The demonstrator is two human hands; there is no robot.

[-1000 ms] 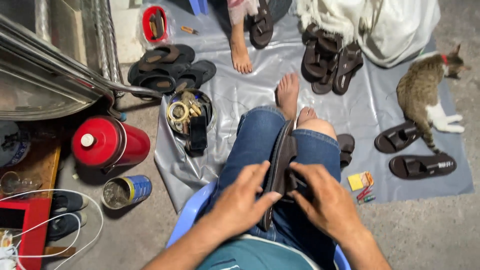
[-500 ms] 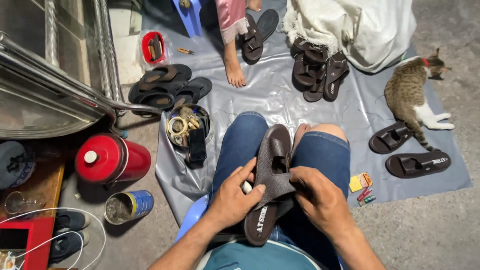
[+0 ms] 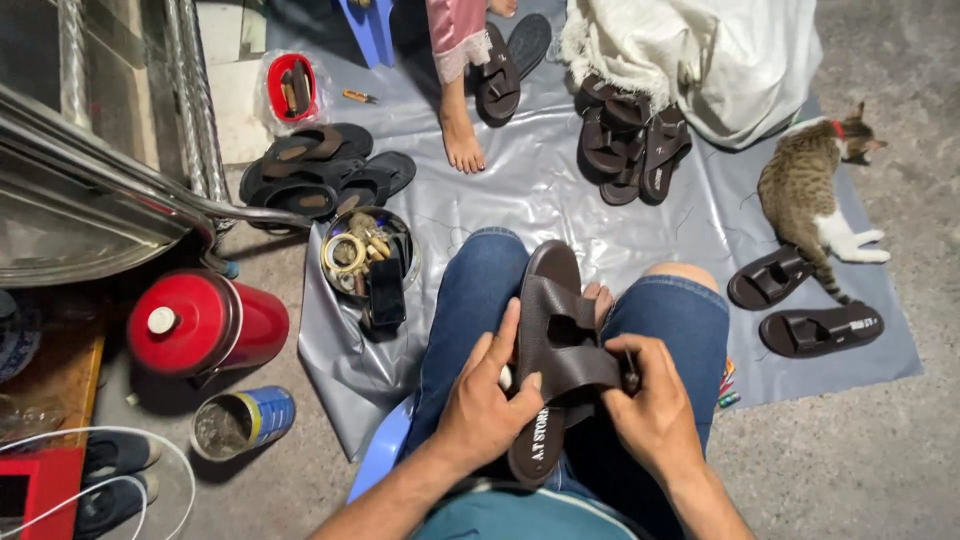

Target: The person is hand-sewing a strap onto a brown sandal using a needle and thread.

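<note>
1. Between your two hands, on your lap, lies the dark brown sandal (image 3: 556,345), footbed up, its toe pointing away from you and its heel toward your waist.
2. Your left hand (image 3: 484,405) is closed around the sandal's left edge; its thumb (image 3: 527,388) presses on the wide strap and its fingers reach up along the side.
3. Your right hand (image 3: 655,415) grips the strap's right end, fingers curled tight, apparently pinching something small at the edge; you cannot tell what it is.
4. A second ago the sandal stood on its edge between your palms, only its narrow side showing. Half a second ago it had turned flat, and now it sits flat with both hands closed on the strap, so the work has moved from turning the sandal to handling the strap itself.
5. Beyond your left hand, on the grey plastic sheet (image 3: 520,215), stands a round metal bowl (image 3: 368,262) of tape rolls and small tools, with a phone leaning against it.
6. Farther left of that hand lie a red cylinder (image 3: 205,325) and an open blue tin (image 3: 240,422).
7. Beyond your right hand two finished brown sandals (image 3: 800,305) lie near a tabby cat (image 3: 805,195).
8. Far ahead, another person's bare foot (image 3: 462,140) rests beside more sandals.
</note>
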